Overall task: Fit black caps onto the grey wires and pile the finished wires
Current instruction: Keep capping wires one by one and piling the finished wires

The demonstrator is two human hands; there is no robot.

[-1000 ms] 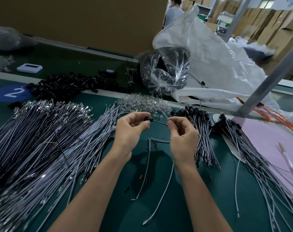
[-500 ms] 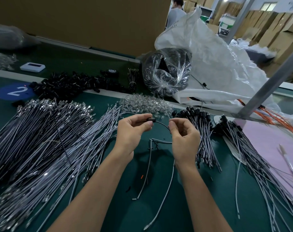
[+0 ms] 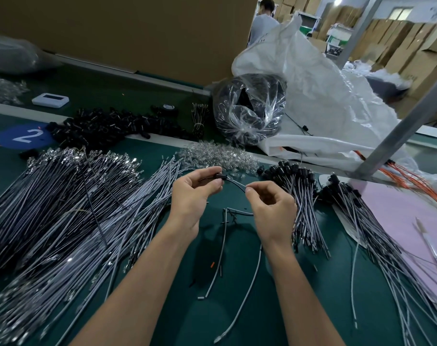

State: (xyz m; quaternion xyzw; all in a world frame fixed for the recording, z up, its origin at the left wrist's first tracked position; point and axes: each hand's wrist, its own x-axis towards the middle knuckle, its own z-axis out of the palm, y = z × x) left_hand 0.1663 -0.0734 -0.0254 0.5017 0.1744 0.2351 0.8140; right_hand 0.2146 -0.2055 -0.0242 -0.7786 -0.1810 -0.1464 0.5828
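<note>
Left hand (image 3: 191,193) pinches small black plastic cap (image 3: 218,176) on thin grey wire (image 3: 235,183); right hand (image 3: 272,208) fingers pinch same wire just right, above green worktop (image 3: 237,308).

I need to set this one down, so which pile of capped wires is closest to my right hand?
The bundle right beside your right hand; the other capped pile lies farther right, by the pink sheet.

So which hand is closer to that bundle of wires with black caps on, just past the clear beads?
Right. The right hand, pinching a wire, is just left of the capped bundle. The left hand, pinching a cap, is farther left, beyond the right hand.
</note>
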